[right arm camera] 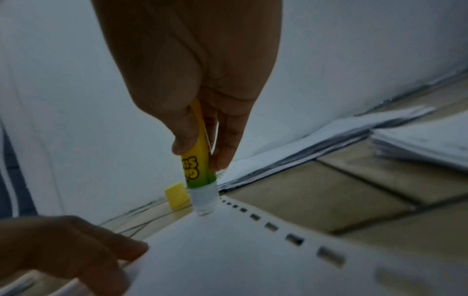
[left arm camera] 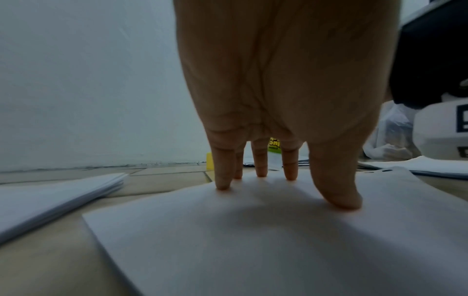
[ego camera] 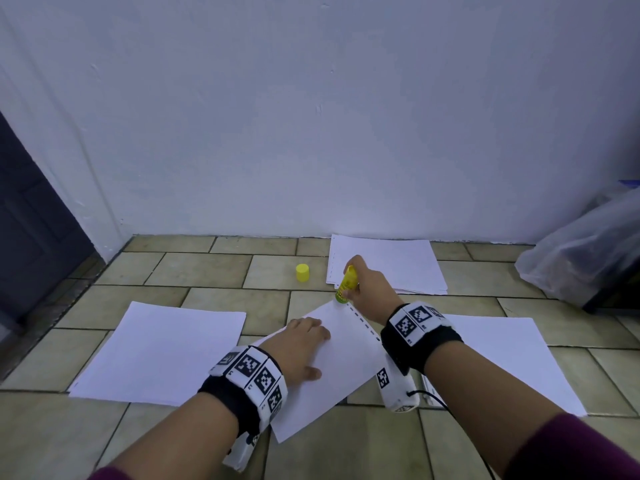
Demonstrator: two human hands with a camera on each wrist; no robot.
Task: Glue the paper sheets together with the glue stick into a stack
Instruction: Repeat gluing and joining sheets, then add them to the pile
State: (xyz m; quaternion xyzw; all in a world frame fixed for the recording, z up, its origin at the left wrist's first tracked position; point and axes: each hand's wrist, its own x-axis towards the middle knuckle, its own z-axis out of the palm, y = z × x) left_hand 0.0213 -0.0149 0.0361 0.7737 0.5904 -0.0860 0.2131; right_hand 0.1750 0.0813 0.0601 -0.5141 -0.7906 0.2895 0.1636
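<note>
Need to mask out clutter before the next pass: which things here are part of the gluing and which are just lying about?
In the job:
- glue stick, held by the right hand
- punched sheet, pressed by the left hand
- paper piles
- yellow cap

Lying about:
- plastic bag
- dark door

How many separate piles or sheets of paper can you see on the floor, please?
4: left pile, punched sheet under the left hand, right pile, far pile by the wall. More may lie hidden.
</note>
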